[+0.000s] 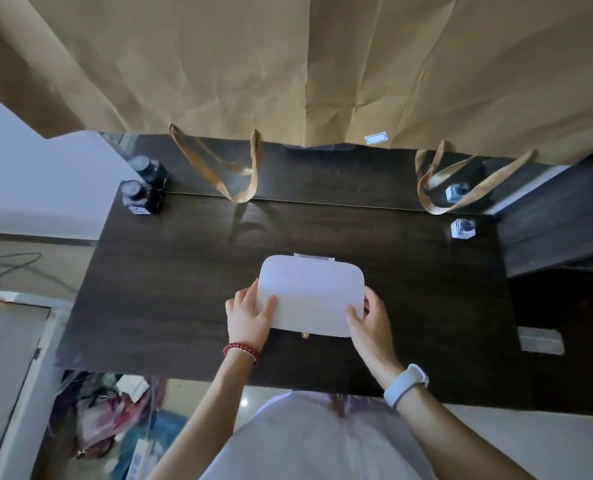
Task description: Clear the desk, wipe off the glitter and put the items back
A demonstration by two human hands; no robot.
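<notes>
Both arms reach forward, left grip (250, 315) and right grip (367, 320) curled

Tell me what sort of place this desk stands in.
Probably a room in a home, at a dressing table: the dark wooden desk backs onto a mirror that reflects a dark bottle, and a heap of bags and clothes lies on the floor beside it.

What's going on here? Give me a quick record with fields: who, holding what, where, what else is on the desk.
who: a person, seen from above
holding: white box, gripped at its near corners by left hand and right hand
where: middle of dark desk
far left: dark bottle
far right: small clear bottle
behind: mirror, brown paper above
</notes>
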